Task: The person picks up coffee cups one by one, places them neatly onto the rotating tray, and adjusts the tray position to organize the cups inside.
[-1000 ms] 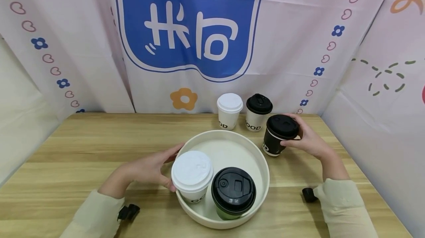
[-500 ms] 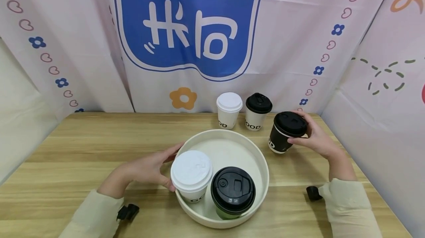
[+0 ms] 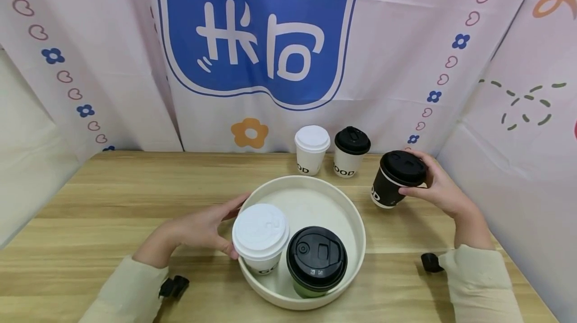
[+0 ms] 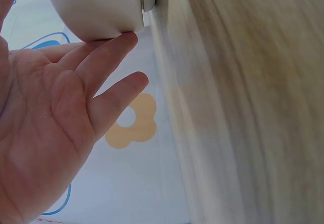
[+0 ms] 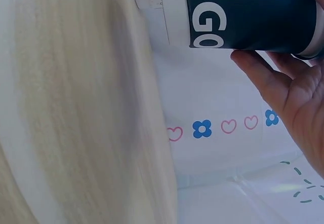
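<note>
Coffee cup (image 3: pixel 388 189), black with a black lid, sits in your right hand (image 3: pixel 435 186), thumb and fingers wrapped around it, to the right of the round tray (image 3: pixel 315 204); whether its base touches the table (image 3: pixel 135 183) is hard to tell. Your left hand (image 3: pixel 203 228) lies against the tray's left side, fingers extended. Inside stand a white-lidded cup (image 3: pixel 260 233) and a black-lidded green cup (image 3: pixel 317 259); two small cups (image 3: pixel 311 145) stand behind.
</note>
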A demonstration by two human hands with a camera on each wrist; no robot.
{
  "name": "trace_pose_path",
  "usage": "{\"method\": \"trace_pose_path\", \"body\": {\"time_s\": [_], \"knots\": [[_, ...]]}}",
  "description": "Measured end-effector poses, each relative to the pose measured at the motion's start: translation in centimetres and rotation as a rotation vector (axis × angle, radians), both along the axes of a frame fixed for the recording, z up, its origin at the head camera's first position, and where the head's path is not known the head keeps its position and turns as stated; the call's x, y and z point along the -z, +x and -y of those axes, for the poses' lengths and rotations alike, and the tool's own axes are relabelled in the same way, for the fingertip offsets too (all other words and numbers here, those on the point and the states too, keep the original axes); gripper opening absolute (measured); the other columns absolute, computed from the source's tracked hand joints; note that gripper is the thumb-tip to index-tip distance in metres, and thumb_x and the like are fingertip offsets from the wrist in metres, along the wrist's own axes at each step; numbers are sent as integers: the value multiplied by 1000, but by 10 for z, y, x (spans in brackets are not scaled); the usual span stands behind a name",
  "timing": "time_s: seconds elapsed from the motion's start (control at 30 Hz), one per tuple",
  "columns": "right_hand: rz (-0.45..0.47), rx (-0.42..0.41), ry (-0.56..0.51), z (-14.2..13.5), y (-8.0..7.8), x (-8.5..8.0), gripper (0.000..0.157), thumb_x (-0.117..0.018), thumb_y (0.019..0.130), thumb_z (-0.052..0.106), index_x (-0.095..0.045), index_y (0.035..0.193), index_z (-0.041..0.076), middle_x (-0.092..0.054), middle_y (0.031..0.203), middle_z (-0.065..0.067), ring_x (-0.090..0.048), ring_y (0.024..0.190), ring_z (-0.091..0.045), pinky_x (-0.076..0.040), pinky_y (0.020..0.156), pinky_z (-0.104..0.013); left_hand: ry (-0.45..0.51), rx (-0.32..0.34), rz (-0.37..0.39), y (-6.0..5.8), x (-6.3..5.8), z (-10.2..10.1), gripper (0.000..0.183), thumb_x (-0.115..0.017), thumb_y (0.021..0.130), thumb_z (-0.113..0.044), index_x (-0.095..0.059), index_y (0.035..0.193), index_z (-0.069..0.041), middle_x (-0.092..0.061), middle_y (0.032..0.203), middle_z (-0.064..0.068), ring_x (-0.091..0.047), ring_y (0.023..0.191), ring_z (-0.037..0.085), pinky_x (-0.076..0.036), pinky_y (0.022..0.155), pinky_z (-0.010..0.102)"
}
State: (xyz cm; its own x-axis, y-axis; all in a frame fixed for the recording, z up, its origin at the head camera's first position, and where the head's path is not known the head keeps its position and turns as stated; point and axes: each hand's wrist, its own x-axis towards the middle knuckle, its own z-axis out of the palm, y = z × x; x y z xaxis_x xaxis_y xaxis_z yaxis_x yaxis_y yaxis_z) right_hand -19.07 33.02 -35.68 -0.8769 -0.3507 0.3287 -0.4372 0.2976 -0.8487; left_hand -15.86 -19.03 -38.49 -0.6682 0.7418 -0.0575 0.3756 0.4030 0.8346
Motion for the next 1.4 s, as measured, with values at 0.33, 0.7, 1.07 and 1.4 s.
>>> {"method": "trace_pose_path", "body": {"time_s": [0.33, 0.7, 1.07, 1.4], "knots": [[18, -30, -35, -3, 2, -5, 84, -69, 80, -19, -33, 151, 7, -41, 148, 10, -50, 125, 4, -44, 96, -7, 11, 0, 2, 0, 0, 0, 124, -89, 71, -30, -7, 160, -3, -21, 164, 21, -30, 146, 46, -27, 118, 63], [36, -46, -56, 0, 6, -4, 84, -68, 80, -20, -32, 151, 4, -36, 154, 10, -48, 128, 6, -45, 97, -8, -33, -55, 5, 15, -2, 8, 117, -85, 79, -29, -3, 160, -4, -15, 165, 23, -25, 148, 47, -26, 121, 53], [16, -33, -17, 0, 5, -9, 85, -70, 79, -18, -34, 151, 9, -36, 152, 5, -47, 128, 5, -46, 96, -8, -101, -324, -106, 58, -26, 3, 97, -80, 80, -48, -35, 151, 0, -40, 154, 25, -44, 136, 50, -45, 103, 65], [-11, -34, 6, 4, 5, -7, 85, -72, 77, -19, -36, 150, 7, -43, 144, 8, -49, 124, 2, -46, 95, -8, -168, -559, -202, 101, -10, -28, 121, -84, 69, -57, -22, 156, 2, -32, 157, 27, -37, 141, 48, -35, 112, 64]]}}
